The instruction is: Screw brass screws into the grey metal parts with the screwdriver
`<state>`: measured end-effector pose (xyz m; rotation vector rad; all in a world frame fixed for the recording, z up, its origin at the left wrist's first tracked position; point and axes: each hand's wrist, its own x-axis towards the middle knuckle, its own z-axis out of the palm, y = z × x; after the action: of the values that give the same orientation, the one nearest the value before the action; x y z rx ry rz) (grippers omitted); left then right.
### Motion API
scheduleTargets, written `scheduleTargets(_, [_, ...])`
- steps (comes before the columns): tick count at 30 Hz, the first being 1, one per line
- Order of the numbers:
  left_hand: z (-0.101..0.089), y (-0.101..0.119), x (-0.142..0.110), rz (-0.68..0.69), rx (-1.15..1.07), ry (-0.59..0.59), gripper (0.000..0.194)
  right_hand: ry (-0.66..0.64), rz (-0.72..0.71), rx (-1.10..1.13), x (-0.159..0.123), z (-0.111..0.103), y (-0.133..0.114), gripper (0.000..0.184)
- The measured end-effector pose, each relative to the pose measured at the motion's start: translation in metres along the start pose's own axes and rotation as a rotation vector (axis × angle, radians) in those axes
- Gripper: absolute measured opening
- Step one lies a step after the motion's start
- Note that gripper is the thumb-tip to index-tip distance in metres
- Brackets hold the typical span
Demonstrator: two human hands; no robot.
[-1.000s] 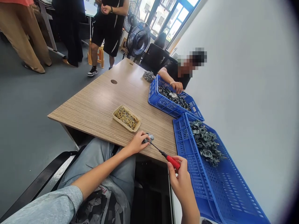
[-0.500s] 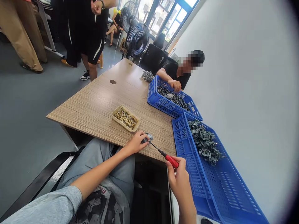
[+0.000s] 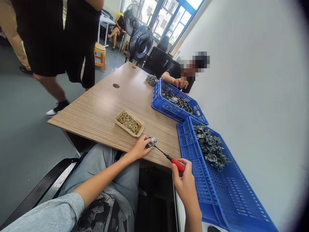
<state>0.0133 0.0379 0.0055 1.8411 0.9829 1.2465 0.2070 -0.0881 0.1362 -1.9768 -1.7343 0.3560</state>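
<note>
My left hand [image 3: 140, 147] grips a small grey metal part [image 3: 152, 142] and holds it down on the wooden table [image 3: 106, 106] near its front edge. In my right hand [image 3: 184, 185] is a red-handled screwdriver [image 3: 177, 164]; its thin black shaft slants up to the left and its tip meets the part. A shallow beige tray [image 3: 120, 123] of brass screws lies just beyond my left hand. To the right, a blue crate [image 3: 217, 196] holds a heap of grey metal parts [image 3: 210, 146].
A second blue crate [image 3: 166, 108] of parts stands farther back, with a seated person's hands over it. A small pile of metal parts [image 3: 151, 80] lies behind it. A person in black shorts stands close to the table's left side. Two fans [image 3: 141, 42] stand beyond the far end.
My hands, the part and the screwdriver have stayed almost still. The person in black shorts has walked from the back toward the table's left side. The seated person's hands have shifted over the far crate.
</note>
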Motion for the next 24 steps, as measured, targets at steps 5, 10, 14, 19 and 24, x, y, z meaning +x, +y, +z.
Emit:
scheduleTargets(5, [0.000,0.001,0.000,0.004,0.007,0.005,0.023,0.006,-0.007,0.073,0.004,0.002,0.007,0.037])
scheduleTargets(10, [0.000,0.002,0.000,0.008,0.021,0.017,0.021,0.062,0.056,-0.015,0.006,0.004,0.009,0.037])
scheduleTargets(14, [0.000,0.002,0.000,0.016,0.028,0.015,0.021,0.036,0.021,0.068,0.006,0.003,0.009,0.038])
scheduleTargets(19, [-0.002,0.004,0.000,0.025,0.026,0.008,0.025,0.030,-0.007,0.111,0.006,0.004,0.012,0.037])
scheduleTargets(24, [-0.003,0.005,0.001,0.026,0.026,0.011,0.029,0.079,0.052,-0.035,0.006,0.005,0.014,0.038])
